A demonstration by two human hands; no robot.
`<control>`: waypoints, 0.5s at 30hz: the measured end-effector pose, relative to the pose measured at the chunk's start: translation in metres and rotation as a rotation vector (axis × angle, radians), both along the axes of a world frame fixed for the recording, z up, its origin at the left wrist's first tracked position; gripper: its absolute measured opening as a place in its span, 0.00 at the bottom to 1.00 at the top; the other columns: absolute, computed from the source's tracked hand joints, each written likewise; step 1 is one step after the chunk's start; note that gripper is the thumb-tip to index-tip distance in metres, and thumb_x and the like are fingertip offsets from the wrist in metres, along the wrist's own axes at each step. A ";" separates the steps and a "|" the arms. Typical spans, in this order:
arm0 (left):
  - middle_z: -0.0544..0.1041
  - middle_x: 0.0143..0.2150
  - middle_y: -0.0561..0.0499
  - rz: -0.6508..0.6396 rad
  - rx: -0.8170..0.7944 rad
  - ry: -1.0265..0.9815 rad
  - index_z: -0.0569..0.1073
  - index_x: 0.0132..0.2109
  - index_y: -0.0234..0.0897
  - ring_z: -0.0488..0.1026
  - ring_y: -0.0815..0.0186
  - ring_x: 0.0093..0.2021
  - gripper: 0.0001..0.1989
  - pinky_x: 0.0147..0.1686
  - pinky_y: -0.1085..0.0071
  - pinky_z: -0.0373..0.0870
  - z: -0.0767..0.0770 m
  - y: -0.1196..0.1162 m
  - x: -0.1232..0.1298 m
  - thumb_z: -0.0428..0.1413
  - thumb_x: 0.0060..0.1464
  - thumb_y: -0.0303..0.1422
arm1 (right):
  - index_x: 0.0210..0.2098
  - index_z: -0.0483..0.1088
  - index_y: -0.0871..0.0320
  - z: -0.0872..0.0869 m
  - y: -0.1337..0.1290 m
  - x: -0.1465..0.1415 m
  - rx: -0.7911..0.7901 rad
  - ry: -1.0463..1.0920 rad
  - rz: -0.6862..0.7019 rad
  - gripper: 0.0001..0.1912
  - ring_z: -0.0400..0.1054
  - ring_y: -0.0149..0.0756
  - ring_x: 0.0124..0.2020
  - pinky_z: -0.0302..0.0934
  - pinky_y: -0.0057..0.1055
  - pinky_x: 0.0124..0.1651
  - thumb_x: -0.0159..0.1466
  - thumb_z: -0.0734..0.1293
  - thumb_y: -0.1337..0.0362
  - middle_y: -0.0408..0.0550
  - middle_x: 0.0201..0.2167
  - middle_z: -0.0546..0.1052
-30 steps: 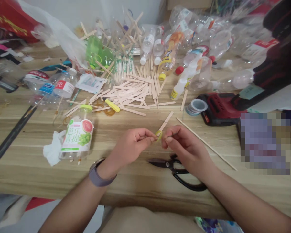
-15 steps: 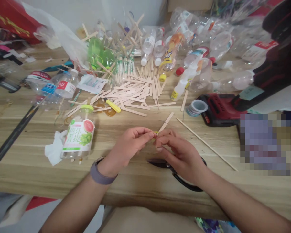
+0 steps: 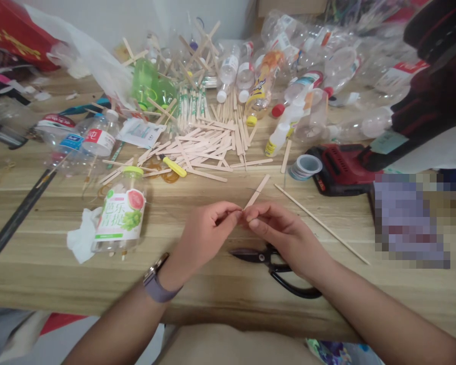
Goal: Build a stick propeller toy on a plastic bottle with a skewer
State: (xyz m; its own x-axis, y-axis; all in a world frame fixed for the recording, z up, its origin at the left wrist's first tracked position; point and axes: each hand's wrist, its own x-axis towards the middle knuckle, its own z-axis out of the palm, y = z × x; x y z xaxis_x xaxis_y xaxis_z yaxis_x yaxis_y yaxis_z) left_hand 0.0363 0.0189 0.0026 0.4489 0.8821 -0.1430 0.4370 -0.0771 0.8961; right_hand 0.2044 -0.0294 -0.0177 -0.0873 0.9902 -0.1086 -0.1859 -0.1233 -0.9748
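Observation:
My left hand (image 3: 211,230), with a watch at the wrist, and my right hand (image 3: 285,230) meet fingertip to fingertip over the table. Both are closed in a pinch. What they pinch is too small and too covered by fingers to name. A flat wooden craft stick (image 3: 257,190) points away just beyond the fingertips; its near end is hidden by them, so I cannot tell whether it is held. Black-handled scissors (image 3: 296,290) lie under my right hand, partly covered. To its right rests a thin wooden skewer (image 3: 321,223).
A lidded plastic jar (image 3: 117,218) stands left on the wooden table. Behind lie a heap of craft sticks (image 3: 209,147), a yellow-handled tool (image 3: 175,166) and several plastic bottles (image 3: 231,66). Rightward are a spool (image 3: 306,167) and a red-black power tool (image 3: 342,167).
The yellow bit between my fingertips no longer shows. My left wrist has turned, so the watch face is visible. My right hand has shifted slightly, uncovering more of the scissors.

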 end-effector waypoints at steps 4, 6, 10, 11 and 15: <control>0.82 0.38 0.51 -0.091 0.259 0.178 0.78 0.42 0.40 0.76 0.65 0.36 0.10 0.35 0.72 0.65 -0.003 -0.004 -0.002 0.50 0.61 0.31 | 0.33 0.72 0.53 -0.001 0.002 0.001 -0.075 0.060 -0.032 0.12 0.69 0.35 0.37 0.65 0.35 0.45 0.58 0.73 0.53 0.43 0.32 0.74; 0.82 0.39 0.50 -0.135 0.371 0.247 0.77 0.43 0.40 0.76 0.64 0.36 0.11 0.35 0.71 0.65 -0.005 -0.005 -0.002 0.50 0.61 0.30 | 0.33 0.72 0.53 -0.001 0.002 0.002 -0.086 0.068 -0.027 0.12 0.69 0.35 0.37 0.65 0.36 0.46 0.58 0.73 0.53 0.43 0.32 0.74; 0.81 0.33 0.46 -0.197 0.537 0.355 0.77 0.39 0.37 0.74 0.63 0.32 0.14 0.31 0.70 0.61 -0.008 -0.007 -0.001 0.47 0.63 0.30 | 0.33 0.72 0.53 0.000 0.002 0.000 -0.097 0.094 -0.032 0.12 0.70 0.35 0.36 0.65 0.36 0.46 0.58 0.74 0.53 0.42 0.31 0.74; 0.80 0.31 0.46 -0.202 0.560 0.359 0.77 0.37 0.36 0.73 0.64 0.30 0.14 0.30 0.70 0.59 -0.008 -0.007 0.000 0.46 0.63 0.30 | 0.32 0.73 0.53 0.000 0.002 -0.001 -0.096 0.098 -0.036 0.12 0.69 0.34 0.36 0.65 0.35 0.45 0.57 0.74 0.54 0.42 0.31 0.74; 0.73 0.24 0.52 -0.158 0.490 0.263 0.75 0.32 0.36 0.64 0.69 0.24 0.13 0.27 0.71 0.54 -0.006 -0.009 -0.001 0.48 0.62 0.31 | 0.31 0.74 0.54 0.002 0.001 -0.003 -0.082 0.094 -0.019 0.11 0.69 0.32 0.34 0.65 0.32 0.42 0.57 0.74 0.54 0.42 0.31 0.75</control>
State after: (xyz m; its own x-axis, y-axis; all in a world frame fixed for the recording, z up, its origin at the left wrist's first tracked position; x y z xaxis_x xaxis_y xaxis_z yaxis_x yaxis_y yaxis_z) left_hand 0.0352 0.0095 -0.0035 0.5852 0.7985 0.1411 0.5895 -0.5384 0.6021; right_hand 0.2014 -0.0283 -0.0159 -0.0828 0.9800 -0.1812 -0.2793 -0.1973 -0.9397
